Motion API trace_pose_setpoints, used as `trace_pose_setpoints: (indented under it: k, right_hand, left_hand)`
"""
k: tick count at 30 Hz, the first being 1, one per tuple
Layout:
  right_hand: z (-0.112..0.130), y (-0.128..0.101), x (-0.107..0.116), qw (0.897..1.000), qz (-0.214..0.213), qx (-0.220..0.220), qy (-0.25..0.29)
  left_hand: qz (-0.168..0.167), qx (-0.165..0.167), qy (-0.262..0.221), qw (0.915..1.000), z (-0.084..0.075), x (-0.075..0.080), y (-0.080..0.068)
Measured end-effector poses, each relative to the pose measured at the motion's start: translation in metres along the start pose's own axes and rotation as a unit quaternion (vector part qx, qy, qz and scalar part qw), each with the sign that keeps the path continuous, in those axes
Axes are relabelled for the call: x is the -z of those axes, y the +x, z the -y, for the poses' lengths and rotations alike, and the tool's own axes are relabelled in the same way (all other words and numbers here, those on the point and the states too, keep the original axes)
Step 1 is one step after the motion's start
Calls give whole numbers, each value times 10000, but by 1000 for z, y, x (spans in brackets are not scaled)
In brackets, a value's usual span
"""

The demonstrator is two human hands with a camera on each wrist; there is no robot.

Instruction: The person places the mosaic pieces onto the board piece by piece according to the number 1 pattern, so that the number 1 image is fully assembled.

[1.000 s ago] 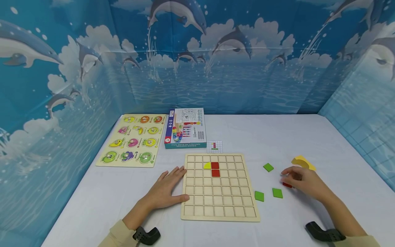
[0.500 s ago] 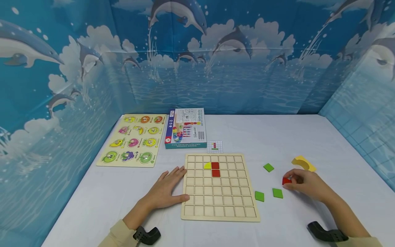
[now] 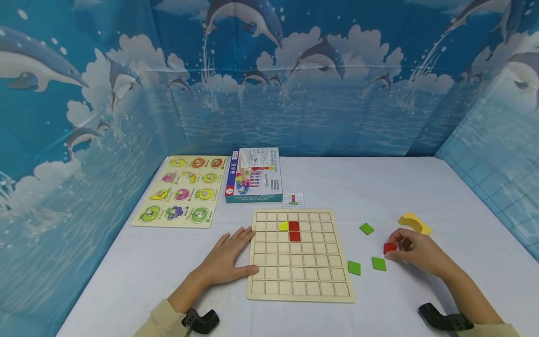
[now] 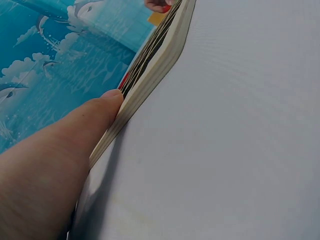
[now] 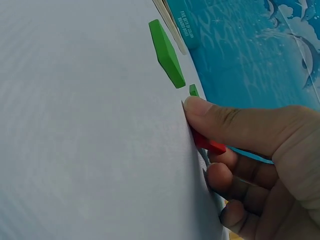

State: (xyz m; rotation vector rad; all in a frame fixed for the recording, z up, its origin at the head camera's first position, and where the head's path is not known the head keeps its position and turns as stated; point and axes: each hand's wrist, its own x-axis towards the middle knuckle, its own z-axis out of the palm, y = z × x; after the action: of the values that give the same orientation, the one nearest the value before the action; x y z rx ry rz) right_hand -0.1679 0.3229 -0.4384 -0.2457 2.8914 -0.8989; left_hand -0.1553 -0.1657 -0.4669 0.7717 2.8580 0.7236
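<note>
- The left hand [image 3: 225, 260] lies flat on the white table [image 3: 147, 262], fingers straight, holding nothing. Its thumb tip presses the left edge of the wooden grid board [image 3: 300, 281]; the left wrist view shows the thumb [image 4: 95, 112] against the board's side.
- The board's near edge runs close to the table's front; bare cloth lies left of the hand.
- The right hand [image 3: 417, 255] pinches a red square tile [image 3: 389, 248] between thumb and fingers, the rest curled; in the right wrist view the tile [image 5: 207, 143] sits at the tabletop.
- The red tile is well right of the board, just beyond a green tile [image 3: 378, 263].
- A second green tile [image 3: 353, 267] lies just beside the board's right edge; a third [image 3: 366, 228] lies farther back.
- On the board, a yellow piece [image 3: 283, 226] touches two red tiles [image 3: 294, 231] in the upper rows; most cells are free.
- A yellow curved block [image 3: 414, 222] sits behind the right hand.
- A small pattern card [image 3: 293, 200] lies just beyond the board's far edge.
- Farther back, a bead-box package [image 3: 253, 174] and a fruit peg puzzle [image 3: 181, 191].
</note>
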Motion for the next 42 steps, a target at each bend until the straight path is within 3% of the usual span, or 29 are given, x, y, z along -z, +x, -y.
trace_pose_setpoints:
  k: [7, 16, 23, 32, 42]
  right_hand:
    - [0, 1, -4, 9991, -64, 67, 407]
    - [7, 4, -7, 9942, -106, -195, 1056]
    - [20, 11, -13, 9895, -213, -84, 1424]
    - [36, 22, -18, 9823, 48, -35, 1872]
    - [51, 33, -22, 9799, 202, 219, 1972]
  left_hand:
    - [38, 22, 97, 9999, 1, -1, 1]
    - [43, 38, 6, 10000, 0, 0, 0]
    - [13, 69, 39, 10000, -1, 1, -1]
    - [-20, 30, 25, 10000, -2, 0, 0]
    - [-31, 17, 41, 10000, -1, 0, -1]
